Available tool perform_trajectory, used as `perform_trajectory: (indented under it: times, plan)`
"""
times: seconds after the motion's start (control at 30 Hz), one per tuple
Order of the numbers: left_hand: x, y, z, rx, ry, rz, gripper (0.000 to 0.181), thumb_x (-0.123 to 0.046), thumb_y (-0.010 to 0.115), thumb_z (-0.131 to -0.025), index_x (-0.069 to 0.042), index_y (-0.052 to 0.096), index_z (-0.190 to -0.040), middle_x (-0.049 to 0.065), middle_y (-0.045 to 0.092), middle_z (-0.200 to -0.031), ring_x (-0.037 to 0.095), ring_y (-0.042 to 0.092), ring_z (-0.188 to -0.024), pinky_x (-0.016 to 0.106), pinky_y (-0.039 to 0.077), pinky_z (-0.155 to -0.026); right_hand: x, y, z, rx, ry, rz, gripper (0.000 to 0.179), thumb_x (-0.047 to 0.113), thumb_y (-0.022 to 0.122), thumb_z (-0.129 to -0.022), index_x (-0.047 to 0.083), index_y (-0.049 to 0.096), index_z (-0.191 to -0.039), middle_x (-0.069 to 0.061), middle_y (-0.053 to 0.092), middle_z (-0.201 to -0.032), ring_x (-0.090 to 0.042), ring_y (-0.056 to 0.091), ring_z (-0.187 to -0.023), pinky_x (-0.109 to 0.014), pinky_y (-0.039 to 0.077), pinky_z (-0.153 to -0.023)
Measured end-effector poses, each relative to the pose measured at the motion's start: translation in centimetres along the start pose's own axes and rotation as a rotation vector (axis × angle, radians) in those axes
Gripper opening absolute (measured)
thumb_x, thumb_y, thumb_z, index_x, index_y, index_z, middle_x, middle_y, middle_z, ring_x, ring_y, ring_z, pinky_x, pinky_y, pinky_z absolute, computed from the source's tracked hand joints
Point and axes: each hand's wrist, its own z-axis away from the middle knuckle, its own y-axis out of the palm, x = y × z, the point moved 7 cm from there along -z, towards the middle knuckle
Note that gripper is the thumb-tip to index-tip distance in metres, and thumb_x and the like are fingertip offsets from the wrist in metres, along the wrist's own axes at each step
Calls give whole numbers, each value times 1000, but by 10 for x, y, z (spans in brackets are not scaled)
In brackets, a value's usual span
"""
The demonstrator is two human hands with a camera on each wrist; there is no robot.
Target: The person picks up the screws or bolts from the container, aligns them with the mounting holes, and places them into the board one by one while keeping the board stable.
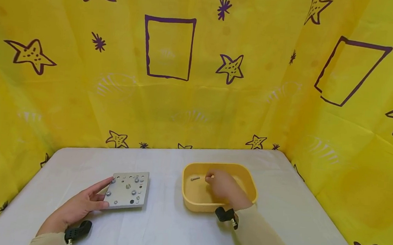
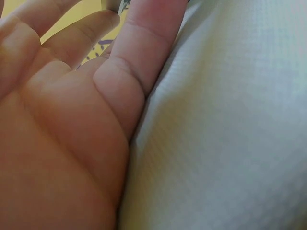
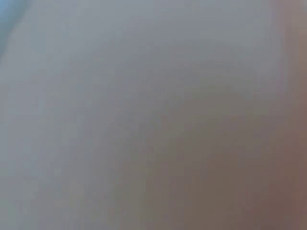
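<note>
A light grey square plate [image 1: 124, 196] with holes and several bolts and nuts set in its top lies at the left of the table. My left hand [image 1: 80, 206] holds it by its left side, one finger at the far corner and the thumb at the near corner. To the right, my right hand [image 1: 225, 186] reaches into a yellow tray [image 1: 192, 206] with curled fingers; I cannot tell whether something is pinched there. Just left of those fingertips, a small metal screw [image 1: 195, 179] lies on the tray floor. The right wrist view is only a blur.
A white cloth [image 1: 157, 237] covers the table. Yellow curtains [image 1: 191, 98] with star drawings stand behind it and on both sides. The tray's raised rim surrounds the right hand, with the forearm passing over its near right side.
</note>
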Motion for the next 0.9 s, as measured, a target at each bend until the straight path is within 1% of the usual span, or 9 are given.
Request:
perform_trajectory:
  times: [0.03,0.1,0.2,0.3,0.43,0.5,0.6,0.77,0.9]
  plan:
    - [0,0,0,1,0,-1,95,-15,80,-85,-19,23,-160,24,20,-159,31,55,-115,33,49,-87,-2,-4,0,-7,44,-59,17,18,55,-104,7,67,-100,-2,60,-81,-18,53,-72,-34,46,-69]
    - [1,-1,0,2,0,-2,95,-15,80,-85,-19,22,-160,24,20,-160,31,55,-115,33,49,-87,-4,-12,0,-29,134,-231,20,17,53,-105,2,66,-103,-7,60,-82,-21,54,-68,-33,46,-62]
    - [1,-1,0,2,-3,3,95,-14,80,-85,-20,23,-160,24,19,-160,31,55,-115,33,49,-86,0,-20,-2,-67,216,-450,22,18,54,-105,-1,65,-107,-12,62,-87,-24,59,-68,-32,50,-60]
    - [2,-1,0,1,-5,5,95,-14,79,-85,-20,23,-160,24,18,-160,31,55,-115,33,49,-86,14,-20,-8,-74,212,-583,23,20,57,-103,0,67,-110,-15,65,-92,-29,62,-72,-33,54,-63]
    - [1,-1,0,-4,-14,7,95,-14,80,-85,-21,23,-160,22,17,-161,31,55,-115,33,49,-87,41,-13,-17,-66,154,-700,21,22,62,-101,2,69,-105,-17,67,-94,-31,63,-73,-34,55,-64]
    - [1,0,0,-5,-15,2,94,-15,80,-85,-21,24,-160,22,17,-161,30,55,-115,33,49,-87,57,-8,-21,-56,126,-747,19,22,63,-100,4,70,-101,-16,67,-92,-29,63,-70,-34,55,-63]
    - [0,0,0,-2,-18,2,95,-15,80,-85,-20,23,-160,23,17,-161,31,55,-116,33,49,-88,84,5,-26,-26,92,-764,15,21,65,-99,8,71,-97,-12,68,-88,-26,63,-68,-33,54,-60]
    - [-1,-1,0,-16,-26,13,94,-15,80,-85,-21,24,-160,23,17,-160,31,56,-115,32,49,-88,126,40,-34,31,45,-661,13,23,65,-99,13,72,-95,-6,68,-86,-22,64,-66,-29,51,-59]
    - [0,0,0,-2,-12,29,93,-13,79,-86,-18,23,-160,23,16,-161,31,55,-115,32,49,-87,144,73,-36,63,40,-599,13,22,67,-97,11,74,-93,-3,66,-81,-20,64,-64,-28,49,-55]
